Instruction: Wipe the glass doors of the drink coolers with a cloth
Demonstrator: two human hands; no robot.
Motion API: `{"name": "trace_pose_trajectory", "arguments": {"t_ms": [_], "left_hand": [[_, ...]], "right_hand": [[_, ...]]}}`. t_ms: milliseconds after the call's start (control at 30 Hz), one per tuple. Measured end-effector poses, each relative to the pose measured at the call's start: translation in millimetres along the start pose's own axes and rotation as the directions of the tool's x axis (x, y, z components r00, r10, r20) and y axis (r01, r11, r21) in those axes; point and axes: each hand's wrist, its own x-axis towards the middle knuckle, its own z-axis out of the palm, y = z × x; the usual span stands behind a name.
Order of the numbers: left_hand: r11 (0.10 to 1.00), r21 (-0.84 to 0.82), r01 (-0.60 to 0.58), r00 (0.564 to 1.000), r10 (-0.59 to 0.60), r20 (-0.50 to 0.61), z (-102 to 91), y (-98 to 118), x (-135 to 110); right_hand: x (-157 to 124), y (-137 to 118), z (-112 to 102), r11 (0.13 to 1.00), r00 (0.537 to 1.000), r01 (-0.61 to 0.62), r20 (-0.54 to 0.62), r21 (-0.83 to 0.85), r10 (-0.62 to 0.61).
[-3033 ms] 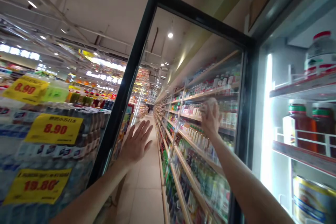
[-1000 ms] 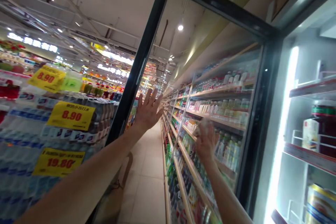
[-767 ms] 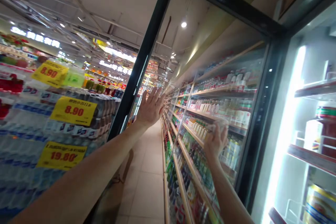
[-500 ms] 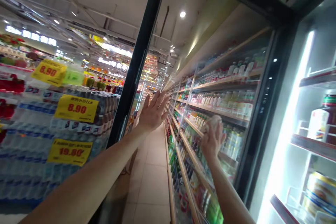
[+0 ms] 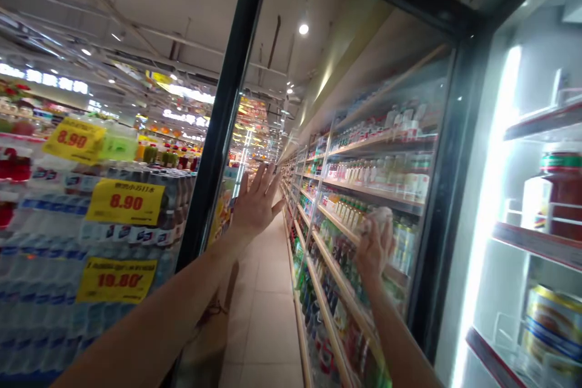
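Observation:
A glass cooler door with a dark frame (image 5: 226, 103) stands swung open before me. My left hand (image 5: 257, 203) is spread flat against the pane near its left edge, fingers apart and pointing up. Farther right, my right hand (image 5: 375, 248) presses a crumpled whitish cloth (image 5: 381, 216) to the same glass. The fingers wrap over the cloth, and part of it is hidden behind them. Shelves of bottles show in the glass behind both hands; whether they are seen through it or mirrored, I cannot tell.
Lit cooler shelves (image 5: 541, 242) stand at the right, with a dark red bottle (image 5: 570, 194) and a large can (image 5: 552, 327). Stacked packs of bottled water (image 5: 40, 260) rise at the left, under yellow price signs (image 5: 125, 202). A tiled floor (image 5: 268, 321) shows in the middle.
My right hand has shifted slightly right and down with the cloth along the glass. My left hand stays spread on the pane. The view has turned a little to the right.

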Motion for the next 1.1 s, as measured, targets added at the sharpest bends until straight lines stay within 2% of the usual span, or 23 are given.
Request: {"name": "trace_pose_trajectory", "arguments": {"t_ms": [67,100,167,200,267,300,333,367,400,433,500,533,567,633,700,767,800,833,900,967,1000,1033,1100], "left_hand": [[1.0,-0.013,0.013,1.0,-0.013,0.005,0.6,0.1,-0.1],[1.0,-0.016,0.015,1.0,-0.015,0.007,0.9,0.0,-0.2],[1.0,-0.015,0.014,1.0,-0.013,0.011,1.7,-0.5,-0.5],[1.0,-0.013,0.014,1.0,-0.014,0.012,2.1,-0.7,-0.8],[1.0,-0.006,0.015,1.0,-0.015,0.004,2.8,-0.8,-1.4],[1.0,0.0,0.017,1.0,-0.017,0.001,3.0,-0.7,-1.8],[1.0,0.005,0.019,1.0,-0.019,0.001,3.2,-0.4,-2.1],[1.0,0.009,0.022,1.0,-0.022,0.004,3.3,0.0,-2.3],[1.0,0.011,0.023,1.0,-0.023,0.006,3.3,0.4,-2.5],[1.0,0.01,0.024,1.0,-0.024,0.008,3.4,0.8,-2.7],[1.0,0.002,0.023,1.0,-0.023,0.008,3.4,1.0,-2.7],[1.0,-0.002,0.022,1.0,-0.022,0.004,3.3,0.9,-2.6],[1.0,-0.008,0.022,1.0,-0.022,0.001,3.2,0.6,-2.4],[0.999,-0.023,0.023,1.0,-0.023,0.002,2.5,-0.2,-2.0],[0.999,-0.042,0.022,1.0,-0.022,0.003,1.4,-0.7,-1.4],[0.998,-0.062,0.021,1.0,-0.021,0.002,0.1,-0.6,-0.9],[0.997,-0.071,0.025,1.0,-0.025,0.001,-0.5,-0.3,-0.7],[0.997,-0.078,0.028,1.0,-0.028,-0.002,-1.1,0.3,-0.6],[0.996,-0.083,0.033,0.999,-0.033,-0.008,-2.0,1.5,-0.5],[0.997,-0.074,0.031,0.999,-0.032,-0.013,-2.8,2.5,-0.4],[0.997,-0.065,0.027,0.999,-0.028,-0.015,-3.2,2.7,-0.3],[0.998,-0.057,0.023,1.0,-0.024,-0.015,-3.6,2.7,-0.3],[0.999,-0.048,0.015,1.0,-0.015,-0.014,-4.5,2.4,-0.2]], "right_hand": [[9.6,10.6,-2.8,0.974,0.971,-0.227,-0.074,-0.008,0.226],[8.5,7.5,-3.0,0.974,0.972,-0.226,-0.074,-0.007,0.225],[-6.4,-12.5,-1.1,1.0,1.0,0.002,0.005,0.012,-0.002],[-18.0,-25.4,0.4,0.983,0.981,0.177,0.072,0.042,-0.18],[-40.2,-44.3,2.6,0.89,0.872,0.439,0.177,0.125,-0.456],[-47.3,-46.2,2.7,0.864,0.841,0.483,0.199,0.145,-0.503],[-50.5,-41.9,2.2,0.876,0.854,0.461,0.197,0.138,-0.481],[-49.5,-32.2,1.3,0.921,0.906,0.375,0.168,0.107,-0.388],[-45.2,-19.1,0.0,0.971,0.965,0.232,0.112,0.065,-0.238],[-38.8,-5.2,-1.3,0.998,0.997,0.056,0.044,0.031,-0.058],[-27.0,13.7,-3.6,0.972,0.97,-0.235,-0.056,0.005,0.235],[-24.9,14.7,-4.1,0.957,0.954,-0.291,-0.07,0.007,0.291],[-26.4,9.2,-4.1,0.962,0.961,-0.271,-0.055,0.011,0.272],[-39.1,-15.6,-2.6,0.998,0.998,-0.041,0.054,0.041,0.039],[-55.2,-42.2,-0.7,0.959,0.945,0.26,0.175,0.112,-0.277],[-62.1,-50.0,-0.1,0.906,0.879,0.4,0.22,0.14,-0.422],[-60.1,-43.8,-0.7,0.915,0.89,0.387,0.212,0.118,-0.404],[-54.8,-32.1,-1.8,0.948,0.93,0.31,0.184,0.076,-0.319],[-39.1,-1.7,-4.7,1.0,0.997,0.001,0.078,-0.016,0.0],[-26.9,18.0,-6.7,0.952,0.953,-0.304,-0.031,-0.04,0.303],[-25.7,18.3,-6.8,0.93,0.93,-0.365,-0.052,-0.029,0.364],[-28.8,11.6,-6.4,0.936,0.936,-0.35,-0.05,-0.013,0.349],[-45.6,-17.1,-4.5,0.993,0.993,-0.114,0.028,0.033,0.113]]}}
